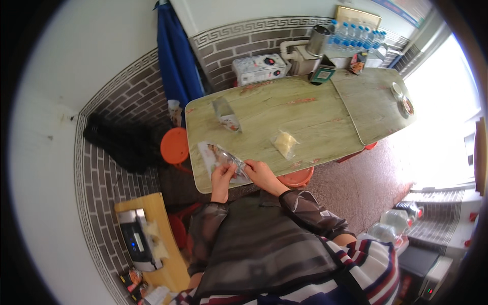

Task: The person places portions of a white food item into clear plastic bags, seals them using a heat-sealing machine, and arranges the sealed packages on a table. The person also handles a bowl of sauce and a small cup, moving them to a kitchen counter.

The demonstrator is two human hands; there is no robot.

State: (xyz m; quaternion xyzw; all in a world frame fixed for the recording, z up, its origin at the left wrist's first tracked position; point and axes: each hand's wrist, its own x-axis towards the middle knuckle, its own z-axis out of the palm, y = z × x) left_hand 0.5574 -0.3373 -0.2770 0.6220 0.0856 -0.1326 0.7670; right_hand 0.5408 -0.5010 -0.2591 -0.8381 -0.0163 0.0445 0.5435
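My left hand (222, 180) and my right hand (263, 176) are close together at the table's near left edge. Between them they pinch the rim of a printed plastic pouch (209, 154), partly clear and shiny. The pouch lies slanted over the tabletop, its near end partly covered by my fingers; what it contains cannot be made out. To the right of my right hand, a clear plastic packet of pale yellow food (284, 143) rests on the table. A second printed pouch (227, 115) lies farther back on the left.
The green marble-patterned table (267, 110) bears a small sign stand (322, 72) and bowls (397, 90) at its right end. Orange stools (174, 145) stand around it. On a wooden side table (171, 244) at lower left sits what looks like a vacuum sealer (138, 240).
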